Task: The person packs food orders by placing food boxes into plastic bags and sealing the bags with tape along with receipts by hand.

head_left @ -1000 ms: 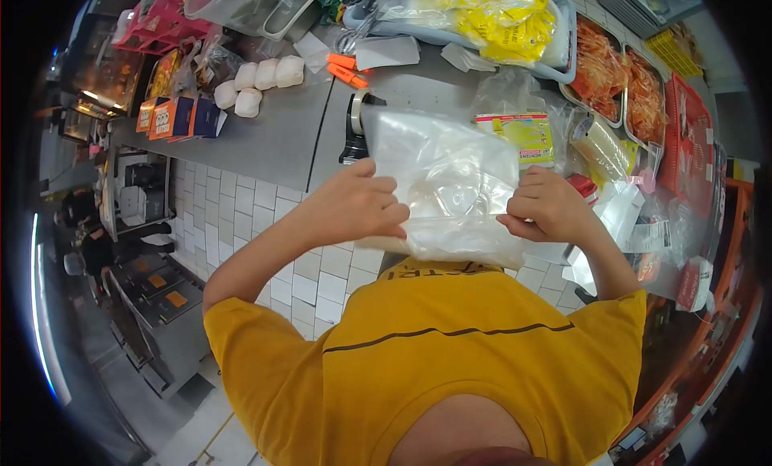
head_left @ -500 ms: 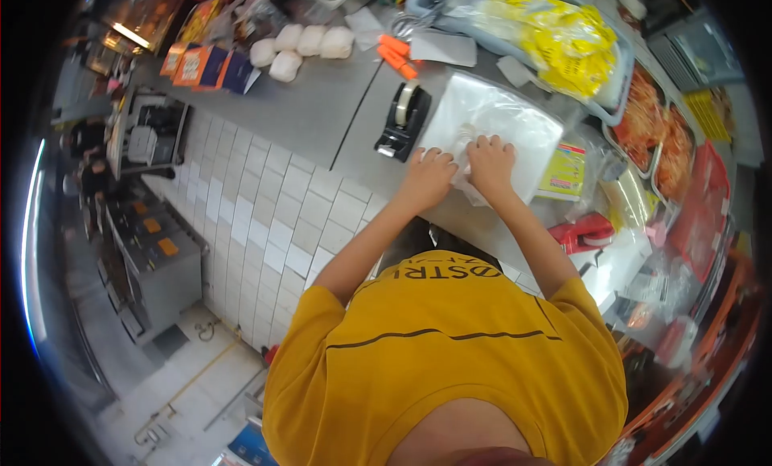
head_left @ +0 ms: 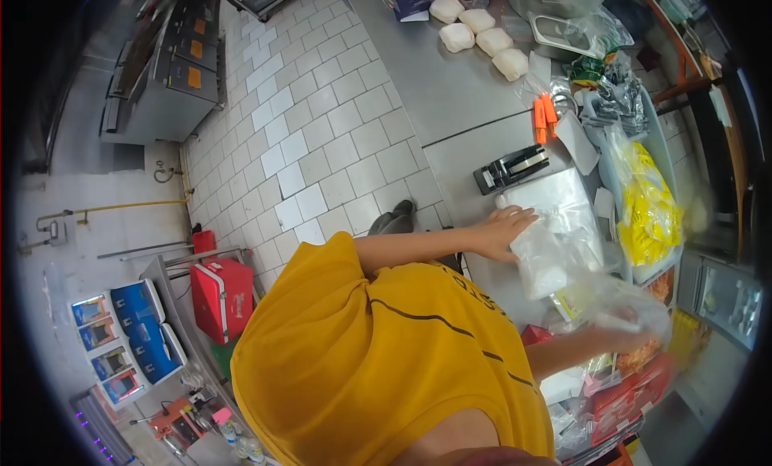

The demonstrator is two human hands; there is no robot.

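Note:
My left hand (head_left: 507, 234) rests at the near edge of a stack of clear plastic bags (head_left: 567, 197), its fingers stretched out and touching the plastic. Loose clear film bulges just below those fingers. To the right, my right hand (head_left: 631, 337) is at a crumpled clear plastic bag (head_left: 623, 301), which covers its fingers and moves along with it. Motion blurs the fingertips there. That hand is above trays of orange-red shredded food (head_left: 639, 357), mostly hidden by the bag and arm. A black tape dispenser (head_left: 511, 170) stands beside the stack.
Orange markers (head_left: 544, 118) and several pale dough-like pieces (head_left: 493, 41) lie on the steel table (head_left: 450, 88). A blue-grey bin (head_left: 671, 253) holds a yellow plastic package (head_left: 650, 209). A red basket (head_left: 635, 394) stands at the near right. Tiled floor (head_left: 322, 136) lies left of the table.
The view has turned to the right. My right hand has moved from the bag stack towards the food trays with a clear plastic bag; my left hand has stayed at the stack.

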